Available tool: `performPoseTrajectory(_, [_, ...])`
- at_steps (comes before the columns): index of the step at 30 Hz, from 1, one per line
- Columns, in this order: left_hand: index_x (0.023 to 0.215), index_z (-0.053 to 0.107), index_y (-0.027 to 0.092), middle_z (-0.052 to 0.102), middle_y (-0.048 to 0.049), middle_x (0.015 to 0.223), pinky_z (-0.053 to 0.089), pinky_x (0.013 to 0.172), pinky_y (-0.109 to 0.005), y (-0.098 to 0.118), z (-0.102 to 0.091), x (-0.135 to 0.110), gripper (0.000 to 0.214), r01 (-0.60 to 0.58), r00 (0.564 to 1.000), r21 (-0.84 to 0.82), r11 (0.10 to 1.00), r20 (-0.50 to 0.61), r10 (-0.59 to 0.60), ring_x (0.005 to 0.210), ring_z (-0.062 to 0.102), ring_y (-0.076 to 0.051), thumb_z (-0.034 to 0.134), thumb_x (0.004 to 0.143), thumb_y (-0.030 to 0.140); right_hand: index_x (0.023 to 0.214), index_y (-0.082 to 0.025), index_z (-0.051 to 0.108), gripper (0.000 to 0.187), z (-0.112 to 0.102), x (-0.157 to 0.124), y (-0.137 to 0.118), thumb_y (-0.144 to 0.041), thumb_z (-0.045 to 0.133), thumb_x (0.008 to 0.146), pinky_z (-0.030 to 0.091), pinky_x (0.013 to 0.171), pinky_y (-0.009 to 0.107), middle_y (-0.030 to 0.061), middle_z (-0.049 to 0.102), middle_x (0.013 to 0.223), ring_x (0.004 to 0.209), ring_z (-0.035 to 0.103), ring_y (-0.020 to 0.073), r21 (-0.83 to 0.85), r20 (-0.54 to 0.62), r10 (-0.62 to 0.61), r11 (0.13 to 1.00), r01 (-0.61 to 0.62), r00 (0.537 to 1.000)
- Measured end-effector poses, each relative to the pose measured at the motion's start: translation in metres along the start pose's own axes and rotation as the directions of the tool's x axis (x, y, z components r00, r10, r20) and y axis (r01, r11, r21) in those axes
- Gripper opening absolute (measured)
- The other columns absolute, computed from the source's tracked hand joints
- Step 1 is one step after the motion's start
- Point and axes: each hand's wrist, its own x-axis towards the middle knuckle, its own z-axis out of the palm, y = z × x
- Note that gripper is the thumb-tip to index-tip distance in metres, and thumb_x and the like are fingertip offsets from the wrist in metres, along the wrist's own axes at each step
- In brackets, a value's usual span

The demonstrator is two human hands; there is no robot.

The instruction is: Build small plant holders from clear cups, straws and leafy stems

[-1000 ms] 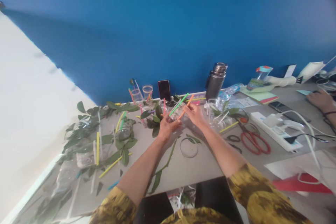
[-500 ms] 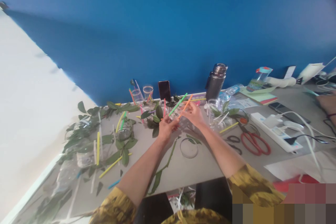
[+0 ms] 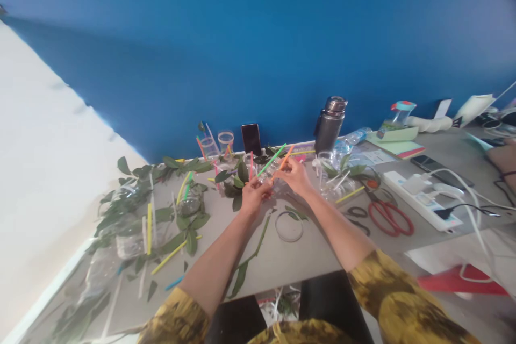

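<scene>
A clear plastic bottle [image 3: 266,172] lies tilted between my hands, partly covered by fingers. My left hand [image 3: 257,194] is closed around its near end. A green straw [image 3: 272,161] slants up along the bottle, with an orange straw [image 3: 287,156] beside it. The fingers of my right hand [image 3: 296,176] pinch around the lower part of the orange straw, close to my left fingertips. How the straws are joined to the bottle cannot be made out. Left of my left hand are a pink straw [image 3: 251,164] and dark green leaves [image 3: 242,171].
A roll of tape or wire ring [image 3: 289,226] and a leafy stem [image 3: 258,250] lie before me. Leaves, straws and cut bottles crowd the left. Red-handled scissors [image 3: 390,217], a power strip [image 3: 423,201] and a thermos [image 3: 330,124] stand right. Another person's arm [image 3: 503,161] shows far right.
The camera view has shifted slightly. Both hands keep nearly the same place on the bottle and straws, with small finger movement only.
</scene>
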Motion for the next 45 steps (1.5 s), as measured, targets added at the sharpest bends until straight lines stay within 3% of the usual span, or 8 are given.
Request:
performPoseTrajectory(7, [0.081,0.068,0.018,0.065,-0.0002,0.065,0.047,0.052,-0.025,0.0,0.0,0.001,0.044,0.012,1.0,-0.019,1.0,0.0,-0.012,0.056,0.063,-0.015,0.094,0.053,0.04,0.097,-0.02,0.069,0.036,-0.006,-0.001,-0.002,-0.049,0.075,0.076,0.049,0.062,0.032,0.0047,0.073,0.088,0.072,0.064,0.0209,0.064,0.087,0.022,0.998,-0.028,0.996])
performPoseTrajectory(13, [0.089,0.071,0.016,0.069,-0.0023,0.07,0.047,0.052,-0.026,-0.001,0.001,0.003,0.048,0.022,1.0,-0.041,0.999,0.008,-0.022,0.056,0.063,-0.014,0.095,0.053,0.038,0.085,-0.019,0.07,0.029,-0.002,0.0,0.001,-0.046,0.075,0.075,0.05,0.068,0.032,0.0029,0.071,0.078,0.073,0.064,0.021,-0.001,-0.045,0.016,1.0,-0.016,0.999])
performPoseTrajectory(19, [0.083,0.068,0.016,0.068,-0.0016,0.07,0.049,0.054,-0.026,0.0,0.001,0.002,0.049,0.029,1.0,-0.04,0.999,0.007,-0.029,0.056,0.063,-0.014,0.096,0.051,0.041,0.09,-0.021,0.07,0.041,-0.002,0.0,0.005,-0.061,0.067,0.084,0.043,0.054,0.029,0.0002,0.064,0.068,0.055,0.054,0.0155,0.055,-0.012,0.062,0.997,-0.061,0.998])
performPoseTrajectory(26, [0.081,0.066,0.015,0.069,-0.0032,0.075,0.05,0.055,-0.027,-0.002,0.002,0.001,0.051,0.02,1.0,-0.024,1.0,0.003,-0.019,0.057,0.063,-0.014,0.097,0.05,0.042,0.078,-0.02,0.069,0.045,-0.002,0.002,0.013,-0.065,0.067,0.082,0.033,0.048,0.028,-0.0027,0.052,0.055,0.049,0.046,0.0143,0.033,-0.113,0.117,0.993,-0.115,0.987])
performPoseTrajectory(32, [0.085,0.067,0.015,0.069,-0.0021,0.071,0.05,0.054,-0.027,-0.001,0.003,-0.001,0.052,0.015,1.0,-0.018,1.0,0.012,-0.015,0.057,0.064,-0.015,0.097,0.051,0.042,0.09,-0.02,0.074,0.052,-0.004,-0.001,0.007,-0.069,0.058,0.09,0.04,0.05,0.029,-0.0011,0.055,0.056,0.05,0.051,0.0161,0.003,-0.078,0.055,0.998,-0.055,0.995])
performPoseTrajectory(39, [0.086,0.068,0.015,0.068,-0.0019,0.071,0.049,0.055,-0.028,-0.006,0.002,0.001,0.05,0.002,1.0,-0.025,1.0,0.0,-0.002,0.056,0.063,-0.015,0.096,0.053,0.041,0.081,-0.022,0.073,0.054,-0.008,-0.002,0.004,-0.072,0.056,0.089,0.04,0.049,0.031,-0.0017,0.048,0.051,0.045,0.051,0.0179,-0.169,-0.102,0.041,0.984,-0.058,0.994])
performPoseTrajectory(45, [0.093,0.068,0.017,0.068,-0.0016,0.072,0.05,0.056,-0.027,-0.007,-0.002,0.004,0.054,0.013,1.0,-0.011,1.0,0.019,-0.013,0.061,0.066,-0.016,0.096,0.054,0.042,0.08,-0.021,0.072,0.051,-0.009,-0.001,0.004,-0.07,0.06,0.086,0.039,0.049,0.03,-0.0023,0.047,0.051,0.047,0.049,0.0169,-0.108,-0.029,0.05,0.993,-0.052,0.998])
